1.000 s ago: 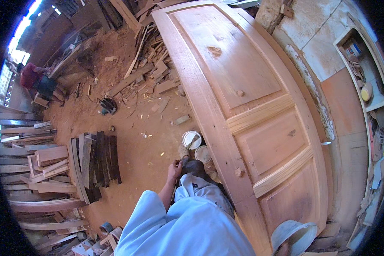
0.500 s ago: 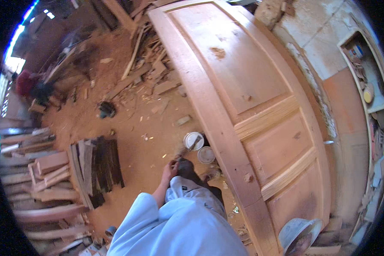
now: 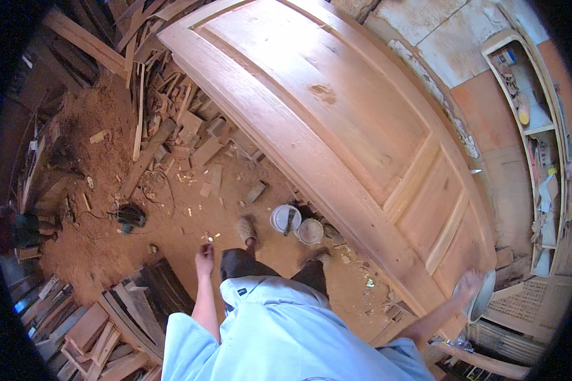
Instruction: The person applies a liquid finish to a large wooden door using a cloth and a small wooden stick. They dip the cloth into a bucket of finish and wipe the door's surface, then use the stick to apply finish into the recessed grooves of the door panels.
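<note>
Head view, left hand (image 3: 204, 259): hanging free, well left of the door (image 3: 362, 146), fingers apparently curled, nothing visible in them; too small and blurred to call open or closed.
Right hand (image 3: 469, 282): over the door's near end, right up against the bowl (image 3: 486, 296); motion blur hides the fingers, so gripping or merely touching, I can't tell.
Bowl: tilted at the door's near right corner, and here's the danger; a weak hold on that rim could let it drop, and anything inside could spill over the wood.
Door: stretching from the right hand to the far end, panels up; its supports are hidden, so a hard lean on one edge might rock it if they're loose.
Feet: left foot (image 3: 246, 230) just beside the bucket (image 3: 278, 219), right foot (image 3: 321, 255) near the tub (image 3: 309, 232), all beside the door's left edge; one careless step could knock either over.
Brush (image 3: 290, 220): seemingly lying across the bucket's top, easily dislodged by that same kick.
Power tool (image 3: 130, 216): farther left of the door, on dusty ground; its cord could catch a passing ankle.
Offcuts (image 3: 194, 124): heaped along the door's far left side, poor footing for anyone circling.
</note>
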### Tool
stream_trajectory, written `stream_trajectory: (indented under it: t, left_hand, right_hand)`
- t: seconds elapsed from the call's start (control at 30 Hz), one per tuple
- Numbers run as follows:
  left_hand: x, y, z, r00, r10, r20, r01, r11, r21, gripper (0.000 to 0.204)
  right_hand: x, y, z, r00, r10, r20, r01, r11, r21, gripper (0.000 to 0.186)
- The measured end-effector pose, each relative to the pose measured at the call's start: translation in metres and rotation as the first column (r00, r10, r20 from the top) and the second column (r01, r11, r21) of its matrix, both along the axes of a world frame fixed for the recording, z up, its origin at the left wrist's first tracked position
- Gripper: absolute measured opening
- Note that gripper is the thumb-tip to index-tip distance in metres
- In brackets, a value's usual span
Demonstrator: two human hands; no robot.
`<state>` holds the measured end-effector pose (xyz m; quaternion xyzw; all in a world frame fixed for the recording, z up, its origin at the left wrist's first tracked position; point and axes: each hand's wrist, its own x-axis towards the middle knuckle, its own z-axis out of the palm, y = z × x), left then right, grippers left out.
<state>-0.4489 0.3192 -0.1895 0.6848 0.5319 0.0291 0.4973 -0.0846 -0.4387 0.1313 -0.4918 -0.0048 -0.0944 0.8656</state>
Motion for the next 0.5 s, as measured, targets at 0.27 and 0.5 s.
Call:
stream_trajectory:
  t: [0.27, 0.5]
  left_hand:
    - [-0.060, 0.164, 0.035, 0.901, 0.389, 0.191, -0.408, 0.910, 0.073, 0.033]
    - [-0.059, 0.111, 0.058, 0.969, 0.213, -0.125, -0.204, 0.976, 0.077, 0.035]
  right_hand:
    - [0.119, 0.399, -0.078, 0.865, 0.494, -0.091, -0.340, 0.709, 0.618, 0.019]
    - [0.217, 0.626, -0.087, 0.867, 0.243, -0.435, -0.100, 0.940, 0.325, 0.035]
